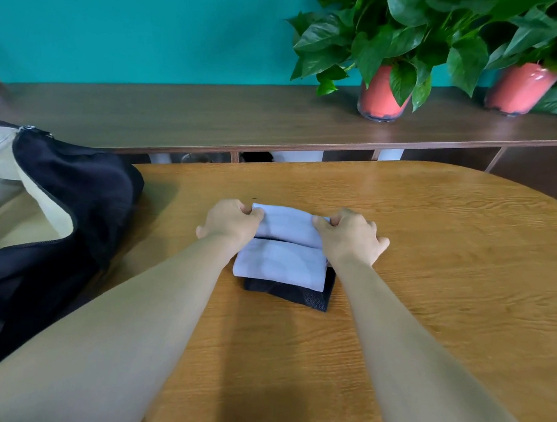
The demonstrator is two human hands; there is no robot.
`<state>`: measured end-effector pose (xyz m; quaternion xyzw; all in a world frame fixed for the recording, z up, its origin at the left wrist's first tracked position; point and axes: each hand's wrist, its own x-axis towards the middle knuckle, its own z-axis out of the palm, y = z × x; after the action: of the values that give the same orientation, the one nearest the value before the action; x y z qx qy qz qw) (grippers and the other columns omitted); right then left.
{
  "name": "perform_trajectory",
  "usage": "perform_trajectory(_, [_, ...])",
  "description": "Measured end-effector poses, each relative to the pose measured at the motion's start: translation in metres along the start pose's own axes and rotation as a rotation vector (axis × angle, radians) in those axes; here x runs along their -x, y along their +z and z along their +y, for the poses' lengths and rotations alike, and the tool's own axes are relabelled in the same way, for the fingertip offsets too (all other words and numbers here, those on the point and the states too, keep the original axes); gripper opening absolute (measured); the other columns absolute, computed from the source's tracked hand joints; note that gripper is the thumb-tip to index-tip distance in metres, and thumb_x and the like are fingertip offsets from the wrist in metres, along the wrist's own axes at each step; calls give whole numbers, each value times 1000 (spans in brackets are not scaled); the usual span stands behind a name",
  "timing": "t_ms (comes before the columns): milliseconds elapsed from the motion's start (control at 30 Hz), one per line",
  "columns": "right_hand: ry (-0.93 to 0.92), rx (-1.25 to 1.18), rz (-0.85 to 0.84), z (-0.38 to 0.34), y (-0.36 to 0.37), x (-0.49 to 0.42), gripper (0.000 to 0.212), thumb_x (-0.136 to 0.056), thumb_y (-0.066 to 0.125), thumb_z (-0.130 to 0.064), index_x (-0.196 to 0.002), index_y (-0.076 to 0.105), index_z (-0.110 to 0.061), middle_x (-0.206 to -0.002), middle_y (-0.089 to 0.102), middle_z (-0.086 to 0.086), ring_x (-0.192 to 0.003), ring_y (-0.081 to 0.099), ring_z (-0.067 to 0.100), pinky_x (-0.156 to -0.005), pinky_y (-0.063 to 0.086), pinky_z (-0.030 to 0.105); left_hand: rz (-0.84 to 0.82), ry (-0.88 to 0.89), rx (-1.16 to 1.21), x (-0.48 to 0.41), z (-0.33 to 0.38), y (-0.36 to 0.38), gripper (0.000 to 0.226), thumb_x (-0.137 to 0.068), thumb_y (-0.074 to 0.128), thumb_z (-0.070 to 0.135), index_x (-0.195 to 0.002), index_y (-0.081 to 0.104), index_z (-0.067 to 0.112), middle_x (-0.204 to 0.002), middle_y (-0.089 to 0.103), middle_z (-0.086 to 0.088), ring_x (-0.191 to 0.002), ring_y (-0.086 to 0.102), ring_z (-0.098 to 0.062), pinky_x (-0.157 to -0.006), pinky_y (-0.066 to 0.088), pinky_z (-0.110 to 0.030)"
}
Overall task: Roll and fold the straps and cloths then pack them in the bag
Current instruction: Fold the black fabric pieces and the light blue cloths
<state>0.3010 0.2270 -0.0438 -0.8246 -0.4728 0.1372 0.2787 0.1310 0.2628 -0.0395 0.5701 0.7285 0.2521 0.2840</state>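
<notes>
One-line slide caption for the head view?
Left hand and right hand pinch a pale blue folded cloth atop a black mesh cloth on a wooden table, open black bag alongside.

A wooden table [436, 262] with a rounded far corner carries a folded black cloth [295, 297] near its middle. A folded blue cloth [281, 266] lies partly on top of it, its far part reaching past the black one towards the far edge. A dark bag [76, 189], open, overlaps the table's left edge. Behind, a long brown shelf [211, 118] holds two red pots [380, 97] [516, 89] of leafy plants.
</notes>
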Motion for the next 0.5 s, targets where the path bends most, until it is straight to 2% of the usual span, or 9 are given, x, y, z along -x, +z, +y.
perform_trajectory(100, [97,-15,-76,-1,-3,-4,26,-86,56,-53,-75,56,-29,-72,54,-8,-109,43,18,-81,18,36,-19,-69,-27,-2,6,0,23,-91,52,41,-74,52,24,-71,55,9,-81,53,-19,-103,32,-45])
perform_trajectory(200, [139,-41,-88,-3,-5,-5,27,-83,59,-55,-77,54,-29,-68,50,-10,-115,43,20,-84,21,37,-26,-82,38,-4,6,0,27,-88,56,41,-68,48,25,-69,55,7,-78,55,-20,-102,36,-47])
perform_trajectory(300, [143,-104,-40,-3,-6,-1,31,-82,60,-57,-90,56,-27,-70,53,-10,-114,42,19,-83,20,37,-12,-39,144,-2,1,-2,22,-87,61,45,-76,49,29,-75,54,11,-92,58,-22,-99,42,-47])
perform_trajectory(400, [149,-158,22,-5,-8,3,32,-83,59,-54,-97,57,-25,-86,63,-5,-115,41,21,-81,19,36,53,-33,185,4,1,-10,23,-86,63,43,-92,47,26,-76,49,14,-90,55,-20,-99,43,-46])
perform_trajectory(500, [92,-114,135,-7,-12,10,33,-86,58,-48,-109,56,-24,-106,63,-1,-113,40,22,-85,24,37,144,-10,178,10,4,-19,23,-88,62,38,-98,47,24,-76,48,14,-86,55,-20,-97,44,-45])
